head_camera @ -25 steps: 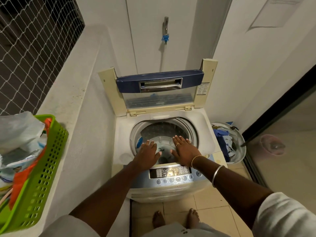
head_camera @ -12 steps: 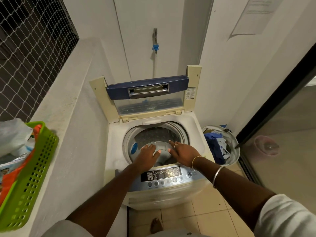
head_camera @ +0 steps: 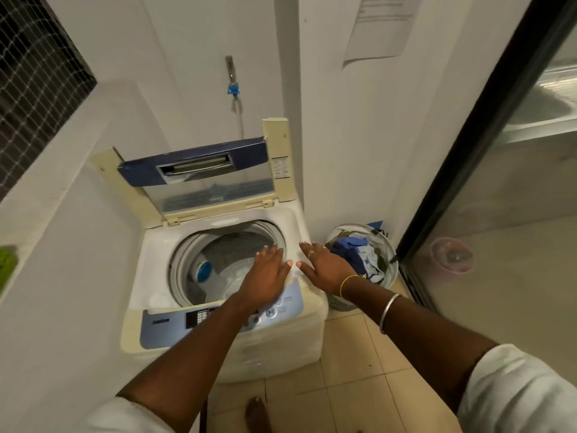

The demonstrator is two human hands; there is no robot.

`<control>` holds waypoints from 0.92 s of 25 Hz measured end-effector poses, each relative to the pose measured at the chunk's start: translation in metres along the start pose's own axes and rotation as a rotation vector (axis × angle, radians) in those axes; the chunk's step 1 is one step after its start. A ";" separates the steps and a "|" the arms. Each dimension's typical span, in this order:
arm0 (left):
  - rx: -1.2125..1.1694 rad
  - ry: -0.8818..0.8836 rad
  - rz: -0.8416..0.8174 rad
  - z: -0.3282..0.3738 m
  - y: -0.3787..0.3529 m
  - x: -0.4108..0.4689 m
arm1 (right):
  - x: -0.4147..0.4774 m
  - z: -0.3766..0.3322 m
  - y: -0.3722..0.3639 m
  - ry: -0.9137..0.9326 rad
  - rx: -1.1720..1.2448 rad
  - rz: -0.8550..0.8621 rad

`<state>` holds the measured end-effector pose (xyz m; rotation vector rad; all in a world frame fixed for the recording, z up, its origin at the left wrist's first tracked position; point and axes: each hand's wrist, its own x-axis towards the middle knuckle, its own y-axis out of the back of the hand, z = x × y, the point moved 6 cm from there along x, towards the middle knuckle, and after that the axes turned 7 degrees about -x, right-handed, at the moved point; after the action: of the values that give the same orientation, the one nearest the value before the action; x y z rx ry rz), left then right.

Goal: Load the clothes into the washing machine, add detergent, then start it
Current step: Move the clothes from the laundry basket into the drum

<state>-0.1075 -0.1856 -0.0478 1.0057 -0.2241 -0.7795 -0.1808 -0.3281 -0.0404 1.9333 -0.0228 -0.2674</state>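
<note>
A cream top-loading washing machine [head_camera: 162, 242] stands with its blue-trimmed lid [head_camera: 193, 170] folded upright. Its metal drum [head_camera: 237, 245] looks bare of clothes, with a blue cap on the inner wall. To the machine's right, on the floor, a round basket [head_camera: 392, 245] holds blue and pale clothes [head_camera: 352, 248]. My left hand [head_camera: 268, 273] hovers with fingers spread over the drum's right front rim and the control panel [head_camera: 162, 329]. My right hand [head_camera: 324, 264] is flat and empty over the machine's right edge, next to the basket.
A low white wall [head_camera: 56, 170] runs along the left with a green crate corner [head_camera: 7, 264] on it. A tap with a blue hose fitting [head_camera: 232, 89] is on the back wall. A dark-framed glass door [head_camera: 499, 198] closes off the right. The floor is tiled.
Both hands have lifted off the drum's front rim and moved right, toward the basket. My view has swung right, so the green crate has nearly left the frame.
</note>
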 end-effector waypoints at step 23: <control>-0.070 -0.034 -0.144 0.105 -0.130 0.227 | 0.098 0.257 0.017 -0.225 0.047 -0.079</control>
<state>-0.0612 -0.4488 -0.1376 0.9505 -0.1539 -0.9298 -0.1344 -0.5839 -0.1312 1.9445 -0.1025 -0.5405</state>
